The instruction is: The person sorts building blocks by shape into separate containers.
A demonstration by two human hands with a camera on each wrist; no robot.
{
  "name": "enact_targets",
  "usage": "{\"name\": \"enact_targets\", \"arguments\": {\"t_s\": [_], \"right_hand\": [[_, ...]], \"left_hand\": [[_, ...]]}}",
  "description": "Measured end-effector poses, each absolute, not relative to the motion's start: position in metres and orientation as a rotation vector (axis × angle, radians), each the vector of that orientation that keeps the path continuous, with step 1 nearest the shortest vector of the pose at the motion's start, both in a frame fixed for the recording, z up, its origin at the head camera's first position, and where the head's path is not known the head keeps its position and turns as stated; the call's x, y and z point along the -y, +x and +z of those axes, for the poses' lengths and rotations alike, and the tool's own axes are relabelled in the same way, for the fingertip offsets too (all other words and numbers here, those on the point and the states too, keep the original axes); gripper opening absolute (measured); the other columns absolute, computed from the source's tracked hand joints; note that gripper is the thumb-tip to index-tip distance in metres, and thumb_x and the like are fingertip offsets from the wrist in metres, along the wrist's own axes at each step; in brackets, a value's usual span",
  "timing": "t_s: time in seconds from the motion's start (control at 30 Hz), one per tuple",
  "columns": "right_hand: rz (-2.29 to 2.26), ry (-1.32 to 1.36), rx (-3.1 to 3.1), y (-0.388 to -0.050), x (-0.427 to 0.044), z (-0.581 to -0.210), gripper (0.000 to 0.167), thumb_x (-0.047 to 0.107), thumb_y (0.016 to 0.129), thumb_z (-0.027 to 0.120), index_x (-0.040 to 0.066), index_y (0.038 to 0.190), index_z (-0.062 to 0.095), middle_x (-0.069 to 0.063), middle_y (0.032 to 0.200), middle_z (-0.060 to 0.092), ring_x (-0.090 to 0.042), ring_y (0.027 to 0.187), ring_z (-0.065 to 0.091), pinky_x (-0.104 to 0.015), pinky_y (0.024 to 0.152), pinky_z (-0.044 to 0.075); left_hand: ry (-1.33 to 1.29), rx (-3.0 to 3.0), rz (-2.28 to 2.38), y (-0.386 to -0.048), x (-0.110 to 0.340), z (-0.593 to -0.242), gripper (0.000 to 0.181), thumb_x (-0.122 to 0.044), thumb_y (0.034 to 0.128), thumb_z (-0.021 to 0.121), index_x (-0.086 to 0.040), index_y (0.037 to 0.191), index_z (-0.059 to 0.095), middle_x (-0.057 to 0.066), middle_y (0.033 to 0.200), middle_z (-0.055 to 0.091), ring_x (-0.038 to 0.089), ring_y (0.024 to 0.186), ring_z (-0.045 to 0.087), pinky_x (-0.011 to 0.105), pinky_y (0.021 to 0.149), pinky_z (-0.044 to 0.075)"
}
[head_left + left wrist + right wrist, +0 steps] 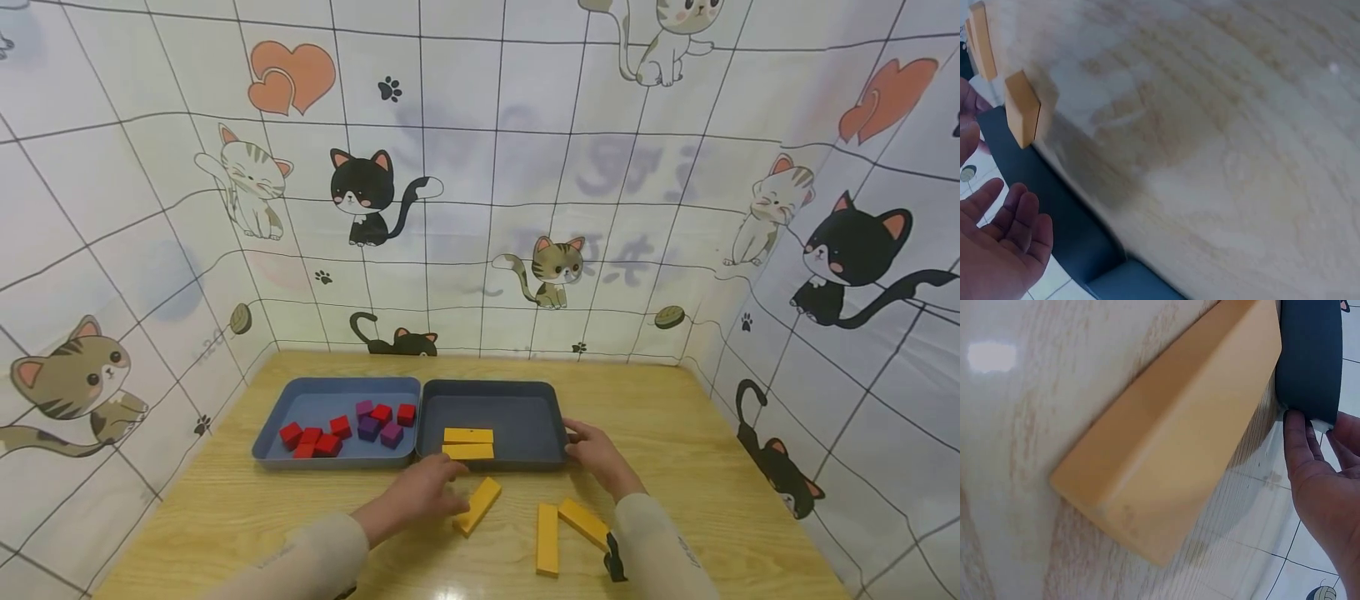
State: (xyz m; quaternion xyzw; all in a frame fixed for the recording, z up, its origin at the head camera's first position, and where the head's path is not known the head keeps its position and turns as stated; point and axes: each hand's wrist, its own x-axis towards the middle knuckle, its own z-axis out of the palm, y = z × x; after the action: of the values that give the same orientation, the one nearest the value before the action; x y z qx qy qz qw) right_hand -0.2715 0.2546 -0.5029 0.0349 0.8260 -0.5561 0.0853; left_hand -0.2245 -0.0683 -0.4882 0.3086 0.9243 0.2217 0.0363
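A dark grey tray [517,417] has two yellow blocks [468,451] lying side by side in its near left part. My left hand [420,496] is by the tray's front edge, its fingers loosely bent, close to a slanted yellow block [480,504] on the table. In the left wrist view, a gap shows between that hand [1007,244] and the block [1022,109]. At the tray's right end, my right hand [600,454] holds the wall with its fingertips. The right wrist view has the tray's end [1310,356] between the digits of this hand [1329,494].
A blue tray [315,396] with several red and purple cubes [367,427] adjoins the dark tray's left side. Two more yellow blocks [547,540] lie on the wooden table [225,533] near the right forearm. A cat-patterned cloth [465,167] encloses the back and sides.
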Motion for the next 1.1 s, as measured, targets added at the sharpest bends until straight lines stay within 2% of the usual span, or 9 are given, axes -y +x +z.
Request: {"name": "enact_targets", "arguments": {"t_s": [0.07, 0.23, 0.4, 0.6, 0.73, 0.9, 1.1], "right_hand": [[-1.667, 0.099, -2.453, -0.272, -0.255, -0.503, 0.055, -0.008, 0.096, 0.044, -0.004, 0.15, 0.035, -0.037, 0.14, 0.043, -0.047, 0.127, 0.048, -0.055, 0.103, 0.042], [-1.688, 0.096, -2.437, -0.271, -0.255, -0.505, 0.055, -0.009, 0.096, 0.044, -0.005, 0.151, 0.034, -0.037, 0.14, 0.043, -0.047, 0.127, 0.047, -0.055, 0.103, 0.041], [-1.704, 0.087, -2.43, -0.272, -0.255, -0.505, 0.055, -0.009, 0.096, 0.044, -0.006, 0.15, 0.034, -0.038, 0.14, 0.043, -0.048, 0.127, 0.047, -0.054, 0.103, 0.041], [-1.703, 0.094, -2.426, -0.272, -0.255, -0.504, 0.055, -0.01, 0.096, 0.043, -0.005, 0.15, 0.034, -0.038, 0.141, 0.042, -0.048, 0.128, 0.046, -0.054, 0.104, 0.041], [-1.692, 0.094, -2.438, -0.272, -0.255, -0.504, 0.055, -0.01, 0.096, 0.043, -0.005, 0.15, 0.035, -0.037, 0.141, 0.042, -0.048, 0.128, 0.046, -0.055, 0.104, 0.041], [-1.683, 0.098, -2.439, -0.272, -0.254, -0.504, 0.056, -0.009, 0.096, 0.043, -0.004, 0.151, 0.034, -0.037, 0.141, 0.042, -0.047, 0.129, 0.046, -0.054, 0.104, 0.041], [-1.683, 0.105, -2.432, -0.273, -0.255, -0.505, 0.056, -0.009, 0.097, 0.043, -0.004, 0.151, 0.033, -0.037, 0.142, 0.041, -0.047, 0.129, 0.046, -0.054, 0.104, 0.041]], "left_hand": [[0.955, -2.868, 0.654, -0.223, 0.066, -0.49, 0.052, -0.039, 0.0802, 0.08, -0.008, 0.119, 0.068, 0.004, 0.102, 0.064, 0.016, 0.088, 0.06, 0.037, 0.075, 0.052], [0.949, -2.918, 0.588, -0.22, 0.059, -0.494, 0.051, -0.042, 0.0795, 0.08, -0.008, 0.116, 0.069, 0.003, 0.099, 0.063, 0.015, 0.086, 0.06, 0.038, 0.072, 0.052], [0.909, -2.911, 0.565, -0.219, 0.054, -0.498, 0.053, -0.043, 0.0791, 0.08, -0.006, 0.114, 0.07, 0.0, 0.095, 0.061, 0.012, 0.082, 0.056, 0.03, 0.07, 0.05], [0.877, -2.903, 0.522, -0.222, 0.049, -0.508, 0.057, -0.05, 0.0774, 0.08, -0.007, 0.115, 0.071, -0.002, 0.092, 0.059, 0.011, 0.079, 0.052, 0.029, 0.067, 0.048], [0.926, -2.928, 0.486, -0.222, 0.046, -0.513, 0.056, -0.052, 0.0741, 0.081, -0.01, 0.11, 0.071, -0.005, 0.088, 0.056, 0.01, 0.076, 0.049, 0.028, 0.063, 0.044], [0.953, -2.931, 0.458, -0.219, 0.043, -0.512, 0.053, -0.047, 0.0716, 0.083, -0.011, 0.107, 0.07, -0.008, 0.083, 0.051, 0.009, 0.073, 0.045, 0.027, 0.06, 0.039], [1.027, -2.934, 0.433, -0.218, 0.045, -0.508, 0.045, -0.03, 0.0707, 0.081, -0.009, 0.108, 0.071, -0.006, 0.083, 0.052, 0.009, 0.072, 0.047, 0.026, 0.059, 0.041]]}}
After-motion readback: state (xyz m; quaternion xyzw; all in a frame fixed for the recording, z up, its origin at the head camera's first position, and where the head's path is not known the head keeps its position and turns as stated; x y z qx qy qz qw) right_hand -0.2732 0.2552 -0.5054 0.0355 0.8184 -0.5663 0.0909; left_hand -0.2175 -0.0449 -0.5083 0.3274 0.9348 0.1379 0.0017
